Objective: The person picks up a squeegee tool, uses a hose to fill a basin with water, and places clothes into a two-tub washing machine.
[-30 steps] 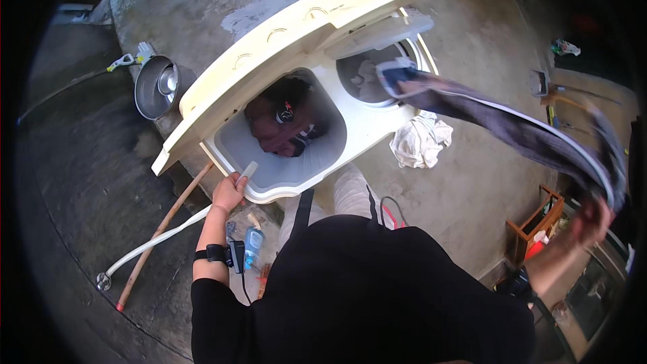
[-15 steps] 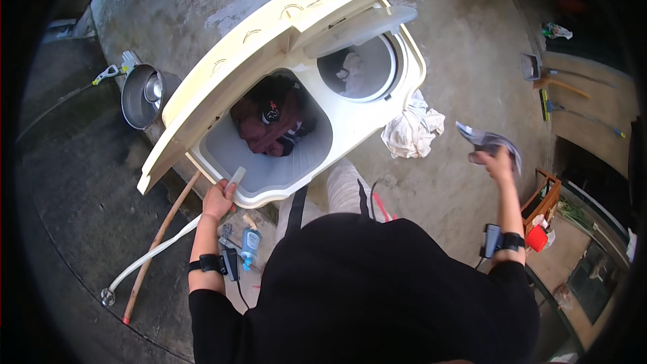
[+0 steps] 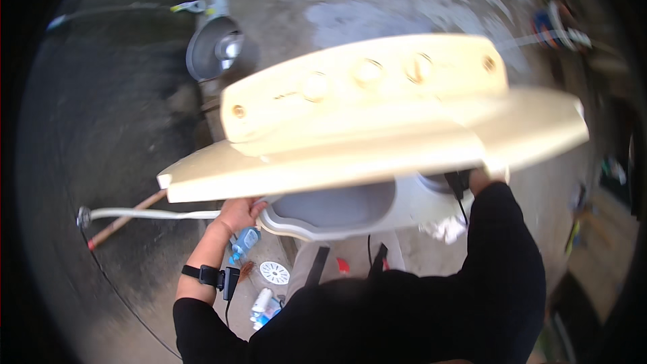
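A cream twin-tub washing machine [image 3: 357, 118] stands before me, its raised lids [image 3: 323, 172] blurred and covering much of both tubs. My left hand [image 3: 242, 214] is closed round the end of a white hose [image 3: 155, 214] at the left corner of the wash tub [image 3: 337, 207]. Only grey inner wall of that tub shows; the lid hides anything farther in. My right hand [image 3: 481, 180] reaches under the right-hand lid, by the dark opening of the spin tub [image 3: 438, 183]. Its fingers, and anything in them, are hidden.
Left of the machine are a metal pot [image 3: 212, 50] and a wooden pole [image 3: 128, 219]. A blue bottle [image 3: 244, 244], a white slotted disc [image 3: 274, 272] and a white bottle [image 3: 263, 302] lie near my left arm. White cloth [image 3: 445, 229] is on the floor right of my legs.
My right hand has moved left from the open floor, with a dark striped cloth, to under the spin-side lid. My view has turned; the lids now hide the dark clothes in the wash tub.
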{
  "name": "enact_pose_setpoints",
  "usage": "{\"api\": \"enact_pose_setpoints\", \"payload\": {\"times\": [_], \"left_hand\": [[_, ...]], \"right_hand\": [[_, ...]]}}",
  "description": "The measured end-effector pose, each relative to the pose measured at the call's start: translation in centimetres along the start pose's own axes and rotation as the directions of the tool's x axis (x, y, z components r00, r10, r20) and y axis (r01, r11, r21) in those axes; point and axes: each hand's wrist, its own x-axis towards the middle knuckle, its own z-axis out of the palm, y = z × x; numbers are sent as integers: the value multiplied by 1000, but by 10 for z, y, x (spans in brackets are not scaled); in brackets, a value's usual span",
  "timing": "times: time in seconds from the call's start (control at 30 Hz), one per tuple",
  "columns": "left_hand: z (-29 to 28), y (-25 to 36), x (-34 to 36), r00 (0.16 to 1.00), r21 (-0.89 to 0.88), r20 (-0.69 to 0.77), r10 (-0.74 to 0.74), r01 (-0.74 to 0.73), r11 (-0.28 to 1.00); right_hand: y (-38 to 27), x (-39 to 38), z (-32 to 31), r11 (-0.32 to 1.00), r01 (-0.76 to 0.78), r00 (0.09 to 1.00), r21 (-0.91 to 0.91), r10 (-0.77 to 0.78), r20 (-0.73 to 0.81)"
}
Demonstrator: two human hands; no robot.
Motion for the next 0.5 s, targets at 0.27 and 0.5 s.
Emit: {"api": "enact_pose_setpoints", "payload": {"times": [0.27, 0.5], "left_hand": [[40, -28, -10, 954, 96, 236, -187, 168, 981], [45, -49, -10, 984, 198, -53, 171, -158, 967]], "right_hand": [[5, 76, 41, 946, 8, 998, -323, -25, -49], [33, 60, 58, 979, 42, 982, -198, -77, -175]]}}
